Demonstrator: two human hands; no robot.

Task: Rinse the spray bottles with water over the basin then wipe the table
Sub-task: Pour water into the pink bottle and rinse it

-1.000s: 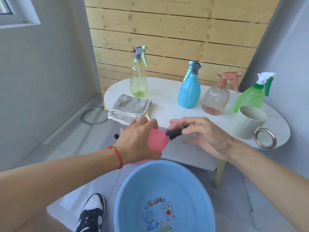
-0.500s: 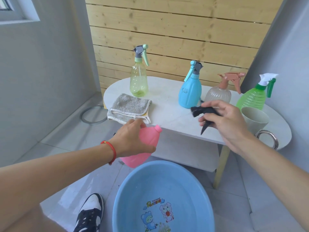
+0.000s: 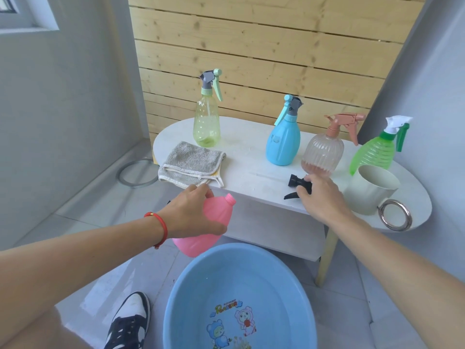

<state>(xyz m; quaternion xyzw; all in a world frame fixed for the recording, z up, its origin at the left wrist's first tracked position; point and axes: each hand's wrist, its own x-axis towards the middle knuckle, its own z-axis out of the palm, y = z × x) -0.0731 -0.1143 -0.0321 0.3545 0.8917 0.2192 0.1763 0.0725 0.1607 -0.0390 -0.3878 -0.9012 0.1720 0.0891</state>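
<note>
Two hands busy: left hand [image 3: 191, 215] grips uncapped pink bottle [image 3: 203, 227], tilted, beside basin [image 3: 239, 298] rim; right hand [image 3: 319, 195] holds black sprayer head [image 3: 298, 183] on surface [image 3: 251, 157]. Step: pre-rinse, looks like. Next prob needs cup [image 3: 370, 188] w/ water.

Basin [image 3: 176, 311] (near rim) cut off

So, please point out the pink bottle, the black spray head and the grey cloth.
pink bottle [image 3: 214, 217]: head view, shoulder below the open neck.
black spray head [image 3: 295, 180]: head view, screw collar.
grey cloth [image 3: 191, 159]: head view, top fold.
</note>
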